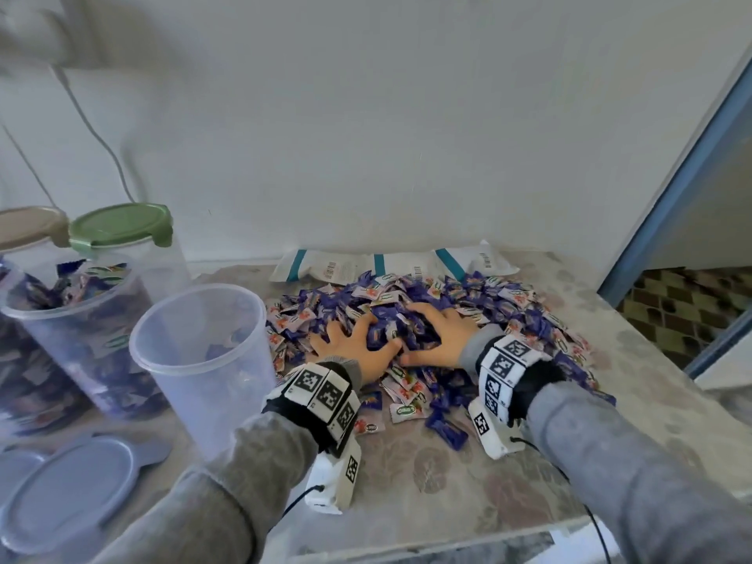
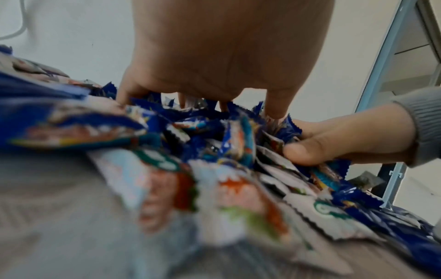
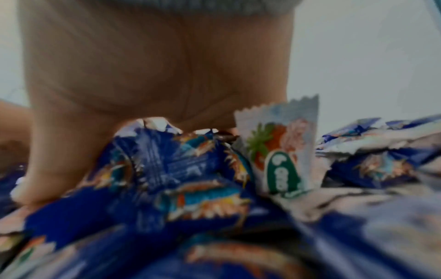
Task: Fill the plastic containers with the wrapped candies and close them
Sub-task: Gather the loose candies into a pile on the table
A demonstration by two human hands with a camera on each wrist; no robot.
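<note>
A big pile of wrapped candies (image 1: 447,303) in blue and white wrappers covers the middle of the table. Both hands are dug into it side by side. My left hand (image 1: 354,346) curls its fingers down into the candies (image 2: 214,151), and my right hand (image 1: 437,333) cups the same heap from the right. The left wrist view shows the left hand (image 2: 226,56) with the right hand (image 2: 346,141) pressing its thumb on wrappers. The right hand (image 3: 155,66) sits over blue candies (image 3: 190,179). An open clear container (image 1: 211,380), nearly empty, stands left of the hands.
A candy-filled container (image 1: 73,339) stands at the far left, with a green lid (image 1: 118,225) and a beige lid (image 1: 28,225) behind it. Blue-grey lids (image 1: 69,490) lie at the front left. White bags (image 1: 390,262) lie against the wall. The table edge (image 1: 447,543) runs along the front.
</note>
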